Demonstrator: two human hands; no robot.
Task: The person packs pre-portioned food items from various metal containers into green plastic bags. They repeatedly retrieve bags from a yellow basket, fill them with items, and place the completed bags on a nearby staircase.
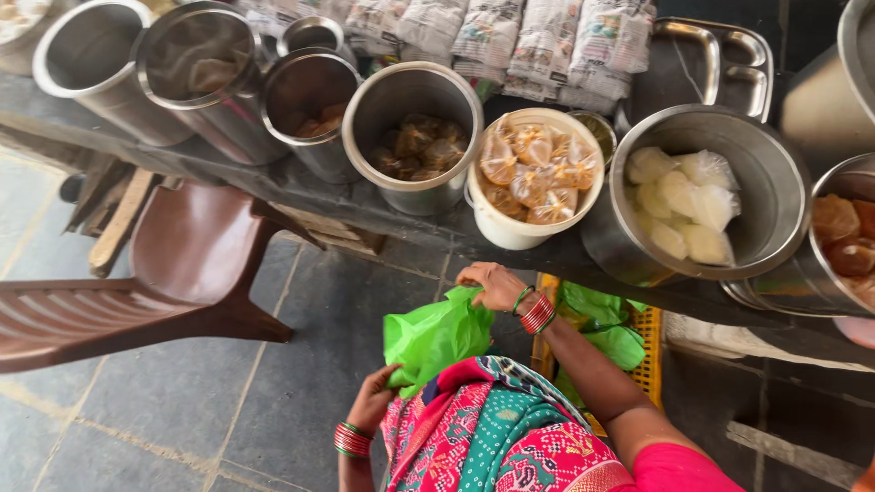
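Steel pots (pixel 415 137) of brown sachets, white bucket (pixel 533 178) of orange sachets, green bag (pixel 433 335) lower centre, pinched by left hand (pixel 375 396) and right hand (pixel 492 284).

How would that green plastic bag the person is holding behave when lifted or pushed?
Probably floppy: the green plastic bag bunches and creases between the left hand and right hand, holding no shape of its own. Likely very light, since the thin film hangs with no visible load. It may be slippery, judging by its sheen, and would crumple instead of sliding if pushed.

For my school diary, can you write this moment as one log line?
left hand: holds green bag | right hand: holds bag's top | ahead: white bucket of packets
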